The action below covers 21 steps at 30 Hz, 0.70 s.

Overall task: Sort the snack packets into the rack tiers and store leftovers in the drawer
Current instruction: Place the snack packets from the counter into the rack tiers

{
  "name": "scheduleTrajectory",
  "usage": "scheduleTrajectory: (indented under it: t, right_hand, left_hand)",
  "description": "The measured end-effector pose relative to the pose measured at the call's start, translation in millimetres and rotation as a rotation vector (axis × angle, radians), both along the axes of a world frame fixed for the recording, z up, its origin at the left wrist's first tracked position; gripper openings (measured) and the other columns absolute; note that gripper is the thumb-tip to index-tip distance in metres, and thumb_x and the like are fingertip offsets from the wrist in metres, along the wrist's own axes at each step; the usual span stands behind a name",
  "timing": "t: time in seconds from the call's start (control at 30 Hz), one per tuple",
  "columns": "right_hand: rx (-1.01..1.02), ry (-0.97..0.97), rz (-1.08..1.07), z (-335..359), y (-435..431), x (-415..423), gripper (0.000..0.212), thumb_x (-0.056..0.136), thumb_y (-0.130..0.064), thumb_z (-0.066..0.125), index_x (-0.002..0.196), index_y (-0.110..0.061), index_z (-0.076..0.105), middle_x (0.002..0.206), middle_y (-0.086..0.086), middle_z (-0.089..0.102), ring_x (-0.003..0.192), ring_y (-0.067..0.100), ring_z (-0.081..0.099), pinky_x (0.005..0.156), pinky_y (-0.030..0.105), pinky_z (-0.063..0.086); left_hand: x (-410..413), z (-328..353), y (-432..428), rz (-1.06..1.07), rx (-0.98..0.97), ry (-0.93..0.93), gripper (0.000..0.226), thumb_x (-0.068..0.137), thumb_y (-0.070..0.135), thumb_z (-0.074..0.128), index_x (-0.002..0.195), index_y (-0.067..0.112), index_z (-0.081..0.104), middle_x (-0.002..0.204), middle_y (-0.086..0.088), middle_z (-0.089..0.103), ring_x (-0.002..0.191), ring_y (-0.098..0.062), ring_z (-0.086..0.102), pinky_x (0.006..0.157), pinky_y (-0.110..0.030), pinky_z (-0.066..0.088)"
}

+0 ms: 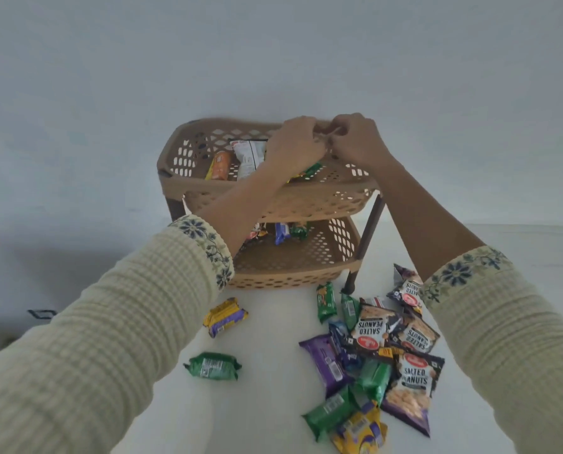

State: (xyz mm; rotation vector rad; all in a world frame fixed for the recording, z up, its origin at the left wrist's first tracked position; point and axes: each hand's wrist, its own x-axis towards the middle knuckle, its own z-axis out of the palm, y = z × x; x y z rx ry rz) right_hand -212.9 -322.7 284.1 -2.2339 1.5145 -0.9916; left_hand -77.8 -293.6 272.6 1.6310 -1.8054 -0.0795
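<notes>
The only writing that reads clearly is "SALTED PEANUTS", printed on three dark peanut packets [412,380] in the heap of snack packets [368,365] at the right of the white desk [267,404]; each carries a round red logo whose name is too small to read. Green, blue, purple and yellow wrappers lie among them, their labels blurred. Apart from the heap, a yellow and purple biscuit packet [225,317] and a green packet [212,366] lie on their own near the left forearm.

A beige two-tier perforated rack [273,204] stands at the back of the desk against the wall. Its top tier holds an orange packet [219,165] and a white packet [249,157]; the lower tier holds a few small bars [281,231].

Both arms, in cream sleeves with floral cuffs, reach forward and up over the top tier. The left hand [295,145] and right hand [355,140] meet with fingers curled together, touching; what they pinch between them cannot be told. A green wrapper [308,170] shows just below the left hand.
</notes>
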Motion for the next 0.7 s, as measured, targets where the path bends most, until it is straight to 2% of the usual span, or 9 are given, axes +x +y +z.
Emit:
scheduleTrajectory:
  t: [0.1,0.2,0.33,0.43,0.5,0.57,0.63,0.7]
  right_hand:
    - [-0.019,-0.104,-0.039,-5,28,-14,0.025,0.083,-0.016,0.057,0.103,-0.017,0.073,0.097,0.004,0.071,0.079,0.016,0.064,0.079,0.035,0.057]
    - [-0.075,-0.236,-0.08,-15,56,-28,0.026,0.08,-0.014,0.054,0.094,-0.019,0.074,0.083,-0.002,0.07,0.075,0.013,0.067,0.076,0.034,0.058]
    - [-0.268,-0.381,-0.172,-32,83,-44,0.022,0.082,-0.012,0.052,0.09,-0.017,0.071,0.079,-0.009,0.069,0.075,0.005,0.064,0.074,0.025,0.053]
    - [-0.318,-0.438,-0.241,-48,102,-60,0.021,0.083,-0.013,0.051,0.09,-0.017,0.07,0.082,-0.009,0.07,0.074,0.005,0.062,0.07,0.022,0.05]
    - [-0.305,-0.452,-0.262,-64,117,-69,0.022,0.082,-0.018,0.049,0.091,-0.017,0.07,0.083,-0.007,0.07,0.072,0.005,0.061,0.067,0.019,0.048]
    - [-0.272,-0.433,-0.296,-84,130,-76,0.021,0.084,-0.018,0.05,0.093,-0.017,0.07,0.082,-0.004,0.069,0.071,0.007,0.06,0.066,0.019,0.047]
    - [-0.21,-0.37,-0.361,-107,142,-82,0.02,0.087,-0.015,0.052,0.097,-0.018,0.069,0.084,-0.003,0.069,0.07,0.008,0.06,0.066,0.02,0.048]
    - [-0.085,-0.267,-0.424,-133,153,-87,0.019,0.089,-0.019,0.056,0.103,-0.019,0.068,0.087,-0.003,0.069,0.072,0.009,0.061,0.068,0.024,0.05]
  left_hand:
    - [-8,-3,24,-0.043,-0.104,0.04,0.027,0.091,0.028,0.055,0.116,0.024,0.066,0.111,0.004,0.069,0.1,-0.014,0.064,0.084,-0.037,0.055]
    - [-22,-12,49,-0.112,-0.251,0.05,0.025,0.092,0.024,0.052,0.112,0.028,0.066,0.107,0.006,0.067,0.09,-0.009,0.063,0.077,-0.032,0.055]
    - [-44,-32,80,-0.197,-0.422,0.035,0.025,0.09,0.019,0.051,0.106,0.023,0.069,0.1,0.005,0.065,0.08,-0.012,0.062,0.065,-0.032,0.052]
    - [-60,-56,101,-0.246,-0.52,-0.042,0.024,0.086,0.013,0.055,0.103,0.018,0.07,0.094,0.002,0.066,0.084,-0.015,0.062,0.077,-0.035,0.05]
    - [-68,-77,115,-0.284,-0.472,-0.019,0.023,0.085,0.013,0.054,0.101,0.018,0.07,0.094,0.002,0.066,0.086,-0.017,0.062,0.081,-0.036,0.046]
    - [-74,-102,128,-0.333,-0.346,0.033,0.022,0.087,0.015,0.053,0.103,0.019,0.069,0.096,0.002,0.064,0.082,-0.018,0.062,0.076,-0.034,0.048]
    - [-75,-128,139,-0.341,-0.137,0.063,0.023,0.09,0.017,0.053,0.108,0.021,0.066,0.099,0.002,0.063,0.081,-0.017,0.062,0.072,-0.035,0.052]
    - [-73,-156,147,-0.299,0.076,0.047,0.025,0.09,0.017,0.054,0.113,0.022,0.065,0.106,0.0,0.062,0.089,-0.017,0.062,0.075,-0.036,0.053]
